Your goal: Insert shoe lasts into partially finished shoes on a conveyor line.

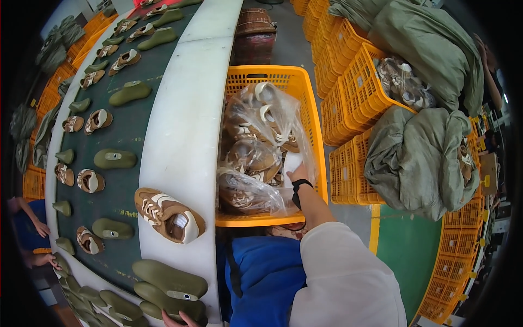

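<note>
My right hand (297, 173) reaches into a yellow plastic crate (313, 125), its fingers closed at a smooth white piece (292, 161), perhaps a shoe's sole. Around it lie several brown-and-white sneakers (256, 155) in clear plastic bags (239, 185). At the bottom edge, the fingertips of my left hand (182, 319) bend against a dark green shoe last (180, 306); the rest of that hand is out of view. More green lasts (169, 275) lie beside it on the white ledge (174, 114). One brown sneaker (170, 215) rests on the ledge, left of the crate.
Left of the ledge, a dark green conveyor belt (128, 158) carries rows of sneakers and lasts. Stacked yellow crates (351, 98) with green cloths (419, 158) stand to the right. Another person's hand (42, 228) shows across the belt.
</note>
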A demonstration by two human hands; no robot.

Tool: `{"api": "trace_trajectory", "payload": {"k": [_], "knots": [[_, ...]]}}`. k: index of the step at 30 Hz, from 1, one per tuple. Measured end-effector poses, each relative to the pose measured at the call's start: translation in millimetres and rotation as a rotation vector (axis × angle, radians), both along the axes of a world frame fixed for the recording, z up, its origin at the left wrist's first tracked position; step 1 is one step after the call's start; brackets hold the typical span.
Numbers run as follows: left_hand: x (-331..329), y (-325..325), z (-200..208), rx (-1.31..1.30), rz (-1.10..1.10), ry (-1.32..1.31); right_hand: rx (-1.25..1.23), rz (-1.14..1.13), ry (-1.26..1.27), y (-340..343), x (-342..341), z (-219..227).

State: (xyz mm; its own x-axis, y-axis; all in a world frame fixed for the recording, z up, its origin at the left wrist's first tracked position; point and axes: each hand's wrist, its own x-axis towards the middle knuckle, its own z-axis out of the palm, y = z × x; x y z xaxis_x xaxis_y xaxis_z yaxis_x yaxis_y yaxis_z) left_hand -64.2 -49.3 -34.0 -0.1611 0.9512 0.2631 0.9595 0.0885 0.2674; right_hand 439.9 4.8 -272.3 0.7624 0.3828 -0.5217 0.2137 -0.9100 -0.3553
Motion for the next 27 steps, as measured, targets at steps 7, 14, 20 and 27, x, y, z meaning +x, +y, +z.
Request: {"api": "trace_trajectory", "payload": {"k": [7, 14, 20, 27], "knots": [[2.3, 2.7, -2.4, 0.009, -0.012, -0.009, -0.042, -0.196, 0.112, -4.4, -6.3, -50.9], [3.5, -1.7, 3.0, 0.029, -0.041, -0.016, 0.047, -0.213, 0.452, -31.0, 32.1, -53.9], [-4.4, -10.3, 11.3, 0.001, -0.064, 0.054, 0.773, -0.425, 1.638, -14.0, -32.3, 96.2], [29.0, -3.2, 48.1, -0.017, -0.334, -0.308, 0.823, 0.256, 2.091, -5.5, -150.9, 225.8]]}}
